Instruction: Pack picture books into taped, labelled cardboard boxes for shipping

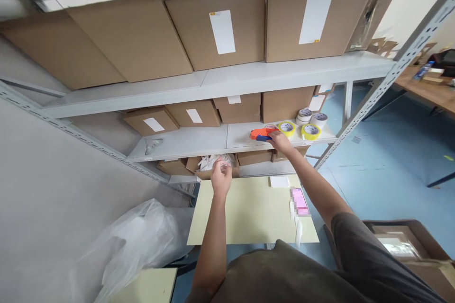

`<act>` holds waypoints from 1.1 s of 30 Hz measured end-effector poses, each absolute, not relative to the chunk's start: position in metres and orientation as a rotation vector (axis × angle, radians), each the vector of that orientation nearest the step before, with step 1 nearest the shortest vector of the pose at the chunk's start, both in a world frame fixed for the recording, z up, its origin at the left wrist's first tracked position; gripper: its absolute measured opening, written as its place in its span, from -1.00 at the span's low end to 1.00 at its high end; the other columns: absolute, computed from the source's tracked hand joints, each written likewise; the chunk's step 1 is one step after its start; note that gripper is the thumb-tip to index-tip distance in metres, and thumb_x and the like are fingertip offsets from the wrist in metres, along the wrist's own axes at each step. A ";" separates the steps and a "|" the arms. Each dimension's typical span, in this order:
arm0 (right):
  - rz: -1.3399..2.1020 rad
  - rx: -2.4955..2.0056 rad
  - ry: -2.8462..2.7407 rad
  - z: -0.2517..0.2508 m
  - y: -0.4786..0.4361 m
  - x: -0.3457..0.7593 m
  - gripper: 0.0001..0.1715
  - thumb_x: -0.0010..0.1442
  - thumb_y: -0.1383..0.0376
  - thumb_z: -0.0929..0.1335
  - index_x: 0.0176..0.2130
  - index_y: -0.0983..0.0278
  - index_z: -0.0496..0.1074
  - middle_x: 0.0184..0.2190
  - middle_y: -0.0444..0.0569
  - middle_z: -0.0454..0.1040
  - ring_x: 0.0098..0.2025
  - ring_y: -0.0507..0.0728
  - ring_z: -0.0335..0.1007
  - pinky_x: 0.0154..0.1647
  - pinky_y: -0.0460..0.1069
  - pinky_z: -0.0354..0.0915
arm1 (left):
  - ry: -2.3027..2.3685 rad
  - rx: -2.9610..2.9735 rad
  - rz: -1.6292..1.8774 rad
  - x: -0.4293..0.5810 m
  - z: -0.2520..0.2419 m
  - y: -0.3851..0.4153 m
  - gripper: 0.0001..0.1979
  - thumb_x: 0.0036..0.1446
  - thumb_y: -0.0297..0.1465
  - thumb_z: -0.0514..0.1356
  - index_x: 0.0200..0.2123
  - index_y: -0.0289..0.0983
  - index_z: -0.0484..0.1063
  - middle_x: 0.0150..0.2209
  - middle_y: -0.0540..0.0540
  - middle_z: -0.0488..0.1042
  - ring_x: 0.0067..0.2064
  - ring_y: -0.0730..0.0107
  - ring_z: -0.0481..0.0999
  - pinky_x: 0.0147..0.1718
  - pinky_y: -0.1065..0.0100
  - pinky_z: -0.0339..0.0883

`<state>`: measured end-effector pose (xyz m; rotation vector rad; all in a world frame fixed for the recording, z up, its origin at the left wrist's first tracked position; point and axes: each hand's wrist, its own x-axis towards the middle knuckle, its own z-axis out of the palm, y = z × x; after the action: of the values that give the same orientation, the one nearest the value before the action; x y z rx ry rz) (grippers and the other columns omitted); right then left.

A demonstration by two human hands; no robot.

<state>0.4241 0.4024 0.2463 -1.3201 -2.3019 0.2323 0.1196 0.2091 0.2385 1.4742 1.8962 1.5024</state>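
My right hand (279, 141) reaches out to the middle shelf (199, 141) and closes on the handle of an orange and blue tape dispenser (262, 133) lying there. Beside the dispenser stand two yellow tape rolls (310, 131) and two pale rolls (304, 115). My left hand (221, 177) is raised over the far edge of a pale yellow table (249, 213), its fingers curled round a small clear item that I cannot make out.
Cardboard boxes (220, 28) fill the metal rack's shelves. A pink item (299, 201) and a white card (279, 182) lie on the table. A clear plastic bag (135, 241) sits at the lower left. An open box (408, 246) stands on the blue floor at right.
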 end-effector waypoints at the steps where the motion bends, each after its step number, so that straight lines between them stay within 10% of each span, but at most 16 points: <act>1: 0.242 -1.307 -2.324 0.248 0.417 0.419 -0.68 0.40 0.28 0.42 0.10 0.29 0.59 0.09 0.27 0.63 0.18 0.43 0.48 0.27 0.23 0.31 | 1.899 1.485 1.497 0.120 0.238 0.208 -0.83 0.32 -0.21 0.27 -0.15 -0.17 0.51 0.28 -0.25 0.51 -0.19 0.27 0.65 -0.19 0.25 0.56; 17: 0.224 -1.652 -2.409 0.216 0.479 0.401 -0.63 0.28 0.17 0.53 0.01 0.30 0.62 -0.04 0.29 0.67 0.12 0.44 0.54 0.20 0.23 0.35 | 1.987 1.419 1.398 0.106 0.230 0.191 -0.86 0.28 -0.25 0.24 -0.22 -0.15 0.57 -0.01 -0.15 0.66 -0.15 0.22 0.65 -0.22 0.29 0.52; 33: 0.773 -0.562 -2.329 0.167 0.280 0.167 -0.39 0.52 0.07 0.24 0.38 0.25 0.44 0.35 0.21 0.48 0.43 0.34 0.36 0.49 0.30 0.27 | 2.312 0.922 1.500 0.026 0.187 0.031 -0.68 0.30 -0.32 0.27 0.08 -0.20 0.64 0.01 -0.20 0.69 -0.08 0.17 0.67 -0.10 0.23 0.58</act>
<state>0.1674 0.2804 0.1674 -0.5622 -2.3289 0.7731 0.0261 0.0314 0.1873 0.9221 2.3117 1.5005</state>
